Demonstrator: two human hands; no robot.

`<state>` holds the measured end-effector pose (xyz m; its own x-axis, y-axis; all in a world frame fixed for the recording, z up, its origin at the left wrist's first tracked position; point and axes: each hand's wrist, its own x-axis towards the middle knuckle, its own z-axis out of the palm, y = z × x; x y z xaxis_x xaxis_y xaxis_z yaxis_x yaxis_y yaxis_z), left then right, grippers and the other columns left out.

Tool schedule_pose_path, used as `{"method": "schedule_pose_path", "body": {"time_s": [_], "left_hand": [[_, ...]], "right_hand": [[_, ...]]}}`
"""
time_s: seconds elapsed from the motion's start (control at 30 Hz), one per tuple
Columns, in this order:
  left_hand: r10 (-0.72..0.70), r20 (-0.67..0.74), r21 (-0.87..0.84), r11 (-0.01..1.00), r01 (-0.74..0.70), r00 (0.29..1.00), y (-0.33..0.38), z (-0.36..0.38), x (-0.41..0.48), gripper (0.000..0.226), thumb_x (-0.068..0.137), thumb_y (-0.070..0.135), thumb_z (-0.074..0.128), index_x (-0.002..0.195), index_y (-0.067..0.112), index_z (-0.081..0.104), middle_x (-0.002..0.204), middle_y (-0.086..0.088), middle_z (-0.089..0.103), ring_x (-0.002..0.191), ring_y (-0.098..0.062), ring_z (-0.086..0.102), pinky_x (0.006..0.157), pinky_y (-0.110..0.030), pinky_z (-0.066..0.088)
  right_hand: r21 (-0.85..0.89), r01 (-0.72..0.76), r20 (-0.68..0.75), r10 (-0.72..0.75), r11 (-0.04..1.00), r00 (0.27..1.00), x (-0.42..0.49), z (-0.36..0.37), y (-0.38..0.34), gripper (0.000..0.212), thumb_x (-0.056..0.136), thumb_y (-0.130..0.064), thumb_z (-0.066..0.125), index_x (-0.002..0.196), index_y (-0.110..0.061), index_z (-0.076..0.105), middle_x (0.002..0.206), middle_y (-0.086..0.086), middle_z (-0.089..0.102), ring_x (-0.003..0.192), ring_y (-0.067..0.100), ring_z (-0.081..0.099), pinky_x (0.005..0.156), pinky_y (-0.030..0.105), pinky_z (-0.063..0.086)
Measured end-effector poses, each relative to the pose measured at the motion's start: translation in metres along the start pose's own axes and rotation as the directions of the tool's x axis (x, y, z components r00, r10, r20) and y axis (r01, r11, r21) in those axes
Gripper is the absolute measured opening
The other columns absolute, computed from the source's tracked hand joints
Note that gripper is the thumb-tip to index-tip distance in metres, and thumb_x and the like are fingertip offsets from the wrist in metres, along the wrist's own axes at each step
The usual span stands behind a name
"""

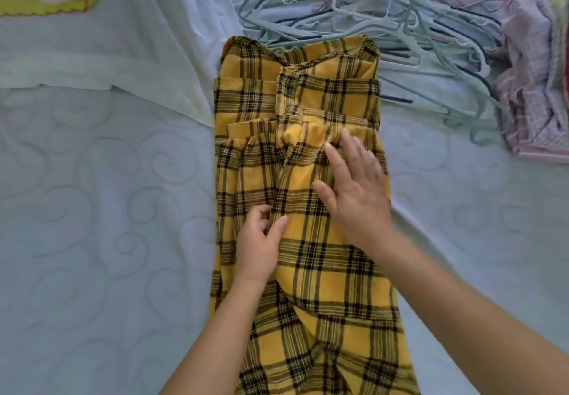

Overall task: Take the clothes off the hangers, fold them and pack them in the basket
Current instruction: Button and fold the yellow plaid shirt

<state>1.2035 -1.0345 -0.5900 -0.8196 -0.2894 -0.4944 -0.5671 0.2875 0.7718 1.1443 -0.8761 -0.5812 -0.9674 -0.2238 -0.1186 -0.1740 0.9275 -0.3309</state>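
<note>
Well, the yellow plaid garment (308,197) is soft woven cloth crossed with black checks, folded into a long narrow strip on the quilted mattress (92,210), whose pale cover is stitched in swirls; its long axis runs straight away from the person, the gathered top end beyond the fingertips, the near end cut off by the lower frame edge; the left hand (261,240) has thumb and curled fingers pinching a lengthwise fold; the right hand (354,185) lies flat on the cloth just beside it, fingers straight and spread, slightly blurred; past the fingertips sits a tangle of thin plastic hangers (385,19); off to the right of them, a pile of pinkish checked clothes (535,87), partly out of frame
</note>
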Motion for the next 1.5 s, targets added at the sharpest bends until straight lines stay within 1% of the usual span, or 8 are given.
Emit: {"method": "schedule_pose_path", "body": {"time_s": [0.33, 0.5, 0.67, 0.8, 0.97, 1.1, 1.3, 1.5], "left_hand": [[0.059, -0.127, 0.113, 0.993, -0.045, 0.99, -0.02, 0.006, 0.001, 0.016, 0.088, 0.031, 0.061, 0.087, 0.015, 0.058, 0.074, 0.009, 0.057, 0.07, -0.008, 0.054, 0.066, -0.027, 0.042], [-0.135, -0.036, -0.32, 0.94, 0.117, 0.99, -0.009, -0.031, -0.017, 0.015, 0.09, 0.027, 0.058, 0.082, 0.016, 0.063, 0.09, -0.008, 0.062, 0.086, -0.021, 0.057, 0.084, -0.044, 0.049], [0.049, -0.044, 0.157, 0.987, -0.042, 0.998, -0.011, -0.036, -0.025, 0.047, 0.092, 0.033, 0.055, 0.13, 0.008, 0.043, 0.12, -0.007, 0.05, 0.112, -0.019, 0.046, 0.096, -0.033, 0.038], [0.572, 0.135, 0.627, 0.583, -0.517, 0.809, -0.017, -0.01, -0.054, 0.057, 0.096, 0.048, 0.029, 0.145, 0.018, 0.027, 0.152, -0.005, 0.022, 0.14, -0.022, 0.017, 0.113, -0.04, 0.009], [0.224, 0.482, 0.801, 0.279, -0.529, 0.847, -0.068, 0.009, -0.054, 0.069, 0.077, 0.07, -0.02, 0.137, 0.038, -0.023, 0.143, 0.013, -0.037, 0.138, -0.01, -0.029, 0.108, -0.038, -0.027], [0.241, 0.494, 0.746, 0.377, -0.549, 0.836, -0.06, 0.001, -0.059, 0.065, 0.088, 0.066, 0.006, 0.141, 0.036, -0.014, 0.15, 0.012, -0.022, 0.14, -0.008, -0.021, 0.113, -0.037, -0.019], [0.233, 0.032, 0.535, 0.817, -0.213, 0.972, -0.061, -0.045, -0.086, 0.071, 0.088, 0.048, 0.052, 0.144, 0.014, 0.027, 0.154, -0.006, 0.018, 0.142, -0.02, 0.016, 0.113, -0.031, 0.013], [0.469, 0.21, 0.746, 0.49, -0.451, 0.858, -0.013, -0.038, -0.025, 0.068, 0.09, 0.059, 0.028, 0.147, 0.027, 0.011, 0.157, -0.002, 0.003, 0.143, -0.017, -0.001, 0.115, -0.044, -0.004]], "right_hand": [[-0.218, -0.02, 0.18, 0.06, 0.976, 0.982, -0.005, 0.05, 0.012, 0.069, 0.088, -0.062, 0.005, 0.148, -0.029, -0.007, 0.158, 0.001, -0.012, 0.144, 0.018, -0.012, 0.114, 0.039, -0.014], [0.407, -0.189, 0.02, 0.198, 0.894, 0.98, -0.05, -0.001, 0.012, 0.062, 0.091, -0.053, 0.028, 0.147, -0.025, 0.023, 0.157, -0.002, 0.008, 0.143, 0.006, 0.0, 0.117, 0.033, 0.001], [0.239, -0.115, 0.033, 0.11, 0.964, 0.993, -0.19, 0.004, 0.015, 0.054, 0.098, -0.052, 0.018, 0.148, -0.034, 0.009, 0.158, 0.0, 0.002, 0.145, 0.014, 0.0, 0.117, 0.035, 0.007], [0.06, -0.058, 0.052, 0.055, 0.996, 0.997, -0.224, 0.032, 0.01, 0.053, 0.099, -0.048, 0.018, 0.149, -0.029, 0.014, 0.157, 0.011, 0.01, 0.145, 0.027, 0.009, 0.116, 0.045, 0.009], [-0.101, -0.084, 0.15, 0.099, 0.991, 0.984, -0.224, 0.069, 0.023, 0.059, 0.097, -0.054, 0.011, 0.15, -0.028, 0.003, 0.158, 0.008, 0.008, 0.145, 0.027, 0.01, 0.116, 0.046, 0.009], [-0.103, -0.083, 0.206, 0.103, 0.991, 0.973, -0.228, 0.063, 0.02, 0.058, 0.097, -0.054, 0.01, 0.15, -0.03, 0.009, 0.157, 0.006, 0.013, 0.144, 0.025, 0.011, 0.116, 0.044, 0.007], [0.375, -0.29, 0.15, 0.251, 0.881, 0.956, -0.202, 0.022, 0.018, 0.063, 0.09, -0.061, 0.033, 0.139, -0.021, 0.037, 0.146, 0.0, 0.03, 0.136, 0.014, 0.022, 0.113, 0.038, 0.021], [0.372, -0.304, 0.005, 0.325, 0.877, 0.946, -0.064, -0.01, 0.01, 0.082, 0.087, -0.05, 0.05, 0.148, -0.014, 0.01, 0.157, 0.008, 0.005, 0.144, 0.02, 0.002, 0.116, 0.035, 0.001]]}}
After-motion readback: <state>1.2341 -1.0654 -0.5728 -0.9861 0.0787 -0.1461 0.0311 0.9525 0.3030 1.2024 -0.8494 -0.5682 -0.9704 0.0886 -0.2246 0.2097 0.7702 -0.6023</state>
